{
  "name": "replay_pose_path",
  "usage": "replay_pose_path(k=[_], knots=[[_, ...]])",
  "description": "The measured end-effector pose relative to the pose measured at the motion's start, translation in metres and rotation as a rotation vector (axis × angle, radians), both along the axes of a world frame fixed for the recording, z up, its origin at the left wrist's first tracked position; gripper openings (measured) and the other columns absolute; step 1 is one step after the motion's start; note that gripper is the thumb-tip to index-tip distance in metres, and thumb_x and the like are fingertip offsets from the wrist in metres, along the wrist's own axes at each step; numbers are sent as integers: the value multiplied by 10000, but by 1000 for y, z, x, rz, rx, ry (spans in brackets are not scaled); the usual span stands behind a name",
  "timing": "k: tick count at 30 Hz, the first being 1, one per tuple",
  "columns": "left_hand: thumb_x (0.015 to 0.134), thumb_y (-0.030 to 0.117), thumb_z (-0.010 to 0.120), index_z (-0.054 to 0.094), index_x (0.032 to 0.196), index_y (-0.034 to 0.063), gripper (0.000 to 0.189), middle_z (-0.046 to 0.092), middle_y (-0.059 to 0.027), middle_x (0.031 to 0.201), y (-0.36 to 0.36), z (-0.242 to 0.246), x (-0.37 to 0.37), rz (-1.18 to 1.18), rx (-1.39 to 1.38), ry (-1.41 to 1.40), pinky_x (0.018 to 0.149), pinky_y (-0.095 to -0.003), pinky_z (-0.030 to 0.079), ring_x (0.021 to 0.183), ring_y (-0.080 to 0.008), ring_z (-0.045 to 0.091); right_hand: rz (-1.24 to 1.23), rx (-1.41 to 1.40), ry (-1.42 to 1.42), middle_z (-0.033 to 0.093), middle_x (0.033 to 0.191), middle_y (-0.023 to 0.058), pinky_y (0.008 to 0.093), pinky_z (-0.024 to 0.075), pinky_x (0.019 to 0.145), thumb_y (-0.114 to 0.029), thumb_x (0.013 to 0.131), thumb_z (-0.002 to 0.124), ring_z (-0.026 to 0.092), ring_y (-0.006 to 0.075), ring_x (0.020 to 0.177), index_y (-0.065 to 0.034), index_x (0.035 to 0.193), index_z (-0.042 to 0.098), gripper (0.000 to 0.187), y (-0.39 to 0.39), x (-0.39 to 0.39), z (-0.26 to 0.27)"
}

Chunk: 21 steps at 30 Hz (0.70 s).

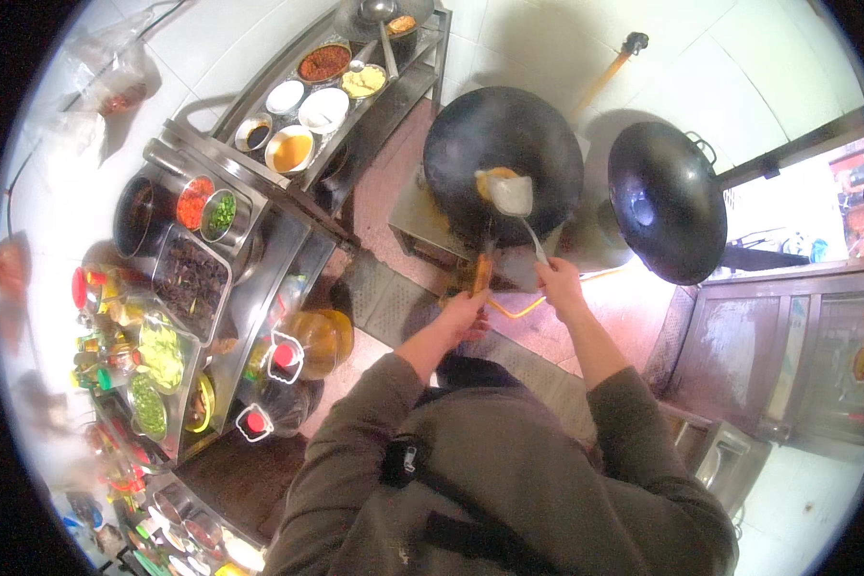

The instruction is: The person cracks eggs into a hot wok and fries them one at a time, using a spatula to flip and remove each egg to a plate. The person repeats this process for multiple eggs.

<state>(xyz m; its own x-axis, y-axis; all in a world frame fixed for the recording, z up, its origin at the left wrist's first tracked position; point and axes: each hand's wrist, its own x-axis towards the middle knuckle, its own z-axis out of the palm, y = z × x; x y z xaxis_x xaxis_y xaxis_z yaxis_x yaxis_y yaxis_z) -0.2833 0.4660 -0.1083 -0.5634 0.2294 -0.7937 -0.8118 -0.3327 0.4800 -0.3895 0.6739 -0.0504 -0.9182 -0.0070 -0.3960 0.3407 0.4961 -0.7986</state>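
A large black wok sits on a metal stove, with some haze over it. My left hand grips the wok's wooden handle. In my right hand is the long handle of a metal wok spatula, its broad blade inside the wok. Yellow-brown food lies beside and behind the blade, partly hidden by it. I cannot tell what the food is.
To the left stands a metal rack with bowls of seasonings. Nearer are a tray of dark food, chopped greens and large oil jugs. A black wok lid or second wok leans at the right, and a yellow hose runs below.
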Motion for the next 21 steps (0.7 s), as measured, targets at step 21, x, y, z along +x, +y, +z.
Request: replay_pose_path(k=[21], knots=[[920, 359, 613, 613, 930, -8, 366, 579, -104, 668, 0, 70, 7, 36, -336, 171, 369, -392, 347, 441, -213, 504, 29, -38, -38, 598, 716, 19, 287, 396, 516, -265, 919, 604, 507, 100, 592, 10, 1019, 693, 305, 28, -11, 96]])
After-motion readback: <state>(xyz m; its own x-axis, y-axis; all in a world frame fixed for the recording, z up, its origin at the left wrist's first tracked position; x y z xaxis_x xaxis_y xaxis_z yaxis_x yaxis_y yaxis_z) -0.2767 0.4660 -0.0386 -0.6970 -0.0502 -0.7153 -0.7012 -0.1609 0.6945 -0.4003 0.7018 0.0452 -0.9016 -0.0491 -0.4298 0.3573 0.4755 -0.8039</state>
